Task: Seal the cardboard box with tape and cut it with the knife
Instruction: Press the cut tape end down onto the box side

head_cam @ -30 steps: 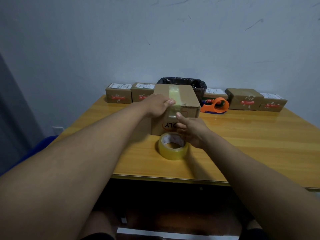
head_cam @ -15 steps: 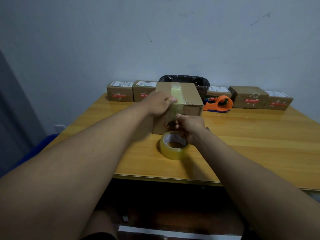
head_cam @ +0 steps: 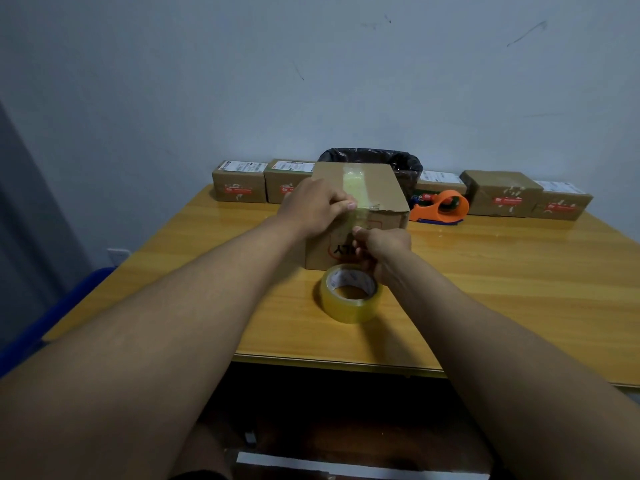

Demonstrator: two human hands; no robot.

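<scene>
Pressing tape down at centre frame, the left hand [head_cam: 313,206] lies with fingers together on the cardboard box [head_cam: 356,209]. The right hand [head_cam: 382,247] pinches the strip on the near face, above the tape roll [head_cam: 349,294]. Smoothing firmly over the edge should prevent bubbles; no knife is visible.

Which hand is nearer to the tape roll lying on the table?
Right. The right hand sits just behind the tape roll, against the cardboard box front. The left hand rests higher, on the box's top edge.

Cardboard box [head_cam: 377,188] mid-table [head_cam: 519,271], tape roll [head_cam: 349,294] just before it, dispenser [head_cam: 441,206] to its right
</scene>
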